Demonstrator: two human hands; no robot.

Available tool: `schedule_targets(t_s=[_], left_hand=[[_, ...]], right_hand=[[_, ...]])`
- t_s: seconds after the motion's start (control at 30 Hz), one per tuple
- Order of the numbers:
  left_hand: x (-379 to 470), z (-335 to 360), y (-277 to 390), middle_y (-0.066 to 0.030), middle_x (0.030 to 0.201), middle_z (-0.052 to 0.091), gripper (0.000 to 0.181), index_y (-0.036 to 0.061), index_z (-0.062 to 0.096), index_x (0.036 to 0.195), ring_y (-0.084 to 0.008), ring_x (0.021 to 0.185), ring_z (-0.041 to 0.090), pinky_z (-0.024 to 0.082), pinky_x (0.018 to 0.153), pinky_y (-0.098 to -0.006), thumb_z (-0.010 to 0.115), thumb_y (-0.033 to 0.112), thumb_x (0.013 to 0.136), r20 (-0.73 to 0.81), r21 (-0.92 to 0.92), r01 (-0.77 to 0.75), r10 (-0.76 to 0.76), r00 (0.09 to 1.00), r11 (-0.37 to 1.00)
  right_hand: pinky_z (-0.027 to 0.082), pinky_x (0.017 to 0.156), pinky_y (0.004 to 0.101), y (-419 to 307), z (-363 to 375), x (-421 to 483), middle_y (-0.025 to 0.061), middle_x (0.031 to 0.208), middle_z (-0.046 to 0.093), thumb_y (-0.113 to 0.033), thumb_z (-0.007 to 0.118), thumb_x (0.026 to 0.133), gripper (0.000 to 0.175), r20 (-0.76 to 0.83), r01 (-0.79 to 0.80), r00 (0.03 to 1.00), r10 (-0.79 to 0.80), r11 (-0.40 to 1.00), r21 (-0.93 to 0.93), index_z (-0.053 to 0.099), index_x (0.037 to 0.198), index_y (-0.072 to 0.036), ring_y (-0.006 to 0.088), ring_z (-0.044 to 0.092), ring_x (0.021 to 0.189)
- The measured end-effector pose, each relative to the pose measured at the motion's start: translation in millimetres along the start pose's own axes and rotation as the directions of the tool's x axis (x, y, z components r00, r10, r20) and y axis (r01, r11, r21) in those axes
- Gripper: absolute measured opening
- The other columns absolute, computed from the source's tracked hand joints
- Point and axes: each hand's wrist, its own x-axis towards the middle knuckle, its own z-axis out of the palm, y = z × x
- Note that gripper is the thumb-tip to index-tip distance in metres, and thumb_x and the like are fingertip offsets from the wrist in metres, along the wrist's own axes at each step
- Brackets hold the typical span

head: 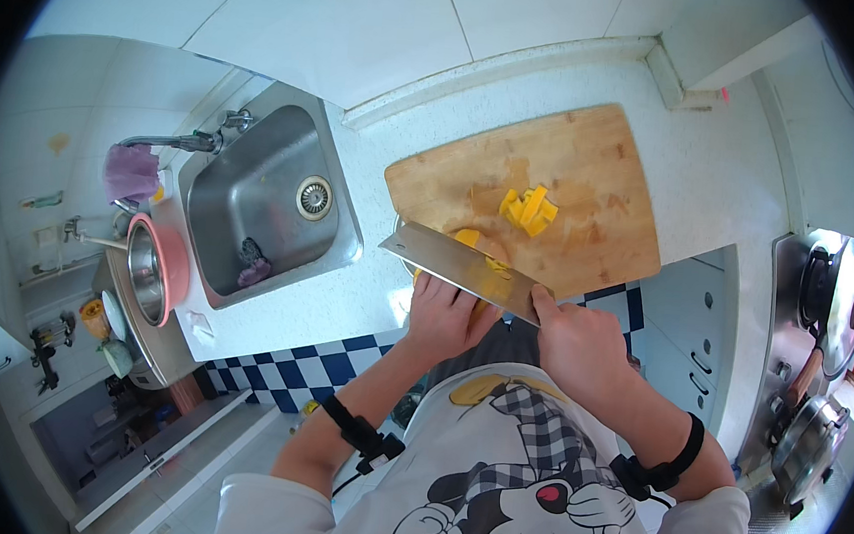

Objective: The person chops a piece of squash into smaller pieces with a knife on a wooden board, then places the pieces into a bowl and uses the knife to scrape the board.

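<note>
My right hand grips a broad steel cleaver near its handle end. The blade slants across the near left part of a wooden cutting board. Against the blade's near edge lie the bent fingers of my left hand, with bits of yellow food showing at its fingertips and by the thumb; most of what it holds is hidden. Just beyond the blade sits a yellow piece, and small yellow bits cling to the steel. A little heap of cut yellow strips rests mid-board.
Left of the board is a steel sink with a faucet and a dark and purple scrubber inside. A pink basin holding a steel bowl stands beyond it. Lidded pots are at far right.
</note>
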Motion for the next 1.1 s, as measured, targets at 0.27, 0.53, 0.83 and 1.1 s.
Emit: schedule_targets(t_s=[0.27,0.53,0.83,1.1], left_hand=[[-5,12,-9,-0.0114,0.112,0.066,0.041,0.0056,0.07,0.111,-0.0326,0.106,0.061,0.044,0.097,-0.047,0.08,0.025,0.076,-0.083,-0.031,-0.11,0.107,0.991,0.993],[-6,12,-11,-0.0098,0.112,0.066,0.04,0.0085,0.071,0.109,-0.0314,0.107,0.061,0.042,0.097,-0.0478,0.079,0.029,0.076,-0.05,-0.001,-0.106,0.106,0.993,0.994],[-1,9,-7,-0.0134,0.115,0.063,0.037,0.0057,0.07,0.11,-0.0352,0.109,0.057,0.04,0.097,-0.0491,0.075,0.022,0.077,-0.035,-0.001,-0.106,0.106,0.994,0.994],[3,8,-4,-0.0142,0.115,0.062,0.036,0.0053,0.069,0.109,-0.0364,0.11,0.056,0.04,0.099,-0.0495,0.072,0.018,0.076,-0.033,0.0,-0.093,0.093,0.995,0.996]], right_hand=[[0.054,0.052,0.0388,-4,4,-10,0.0142,0.068,0.067,-0.009,0.061,0.079,0.043,-0.026,0.039,0.999,-0.04,0.999,-0.039,0.056,0.119,0.006,0.0291,0.069,0.058],[0.055,0.053,0.0395,-4,4,-14,0.0159,0.069,0.067,-0.008,0.061,0.08,0.043,0.003,0.013,1.0,-0.013,0.999,-0.052,0.052,0.119,0.008,0.0304,0.069,0.059],[0.057,0.06,0.0434,-8,4,13,0.02,0.069,0.068,-0.004,0.058,0.082,0.023,0.098,-0.043,0.994,0.037,0.997,0.057,0.056,0.102,0.006,0.0355,0.071,0.066],[0.058,0.061,0.0436,-7,10,26,0.0216,0.071,0.068,-0.004,0.057,0.082,0.019,0.081,-0.04,0.996,0.031,0.993,0.111,0.058,0.097,0.008,0.0368,0.071,0.067]])
